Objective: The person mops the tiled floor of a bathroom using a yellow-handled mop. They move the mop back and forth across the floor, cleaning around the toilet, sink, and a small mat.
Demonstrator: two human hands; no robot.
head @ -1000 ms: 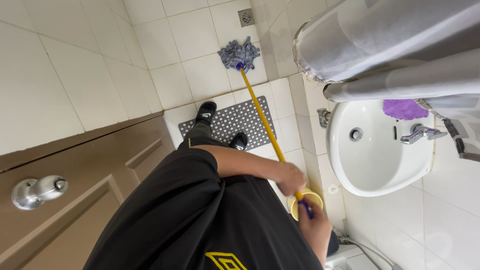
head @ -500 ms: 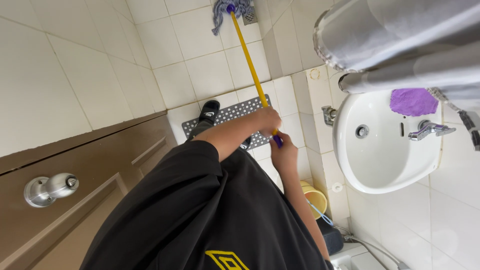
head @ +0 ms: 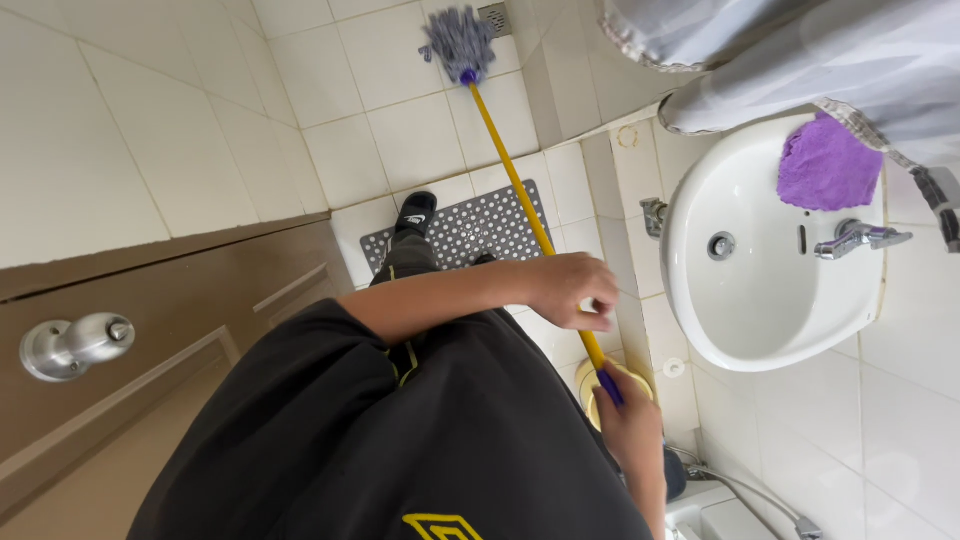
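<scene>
Gripping yellow mop handle [head: 520, 195] with left hand [head: 572, 290] midway, right hand [head: 628, 425] clenched near its end, steering mop head [head: 458, 42] across far floor tiles [head: 400, 140].

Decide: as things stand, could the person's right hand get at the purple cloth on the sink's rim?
Probably yes. The right hand grips the mop handle low beside the sink, and nothing stands between it and the purple cloth. It would first have to let go of the handle.

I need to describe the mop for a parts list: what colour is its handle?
Yellow mop handle, with a purple end; only the head view shows it.
</scene>
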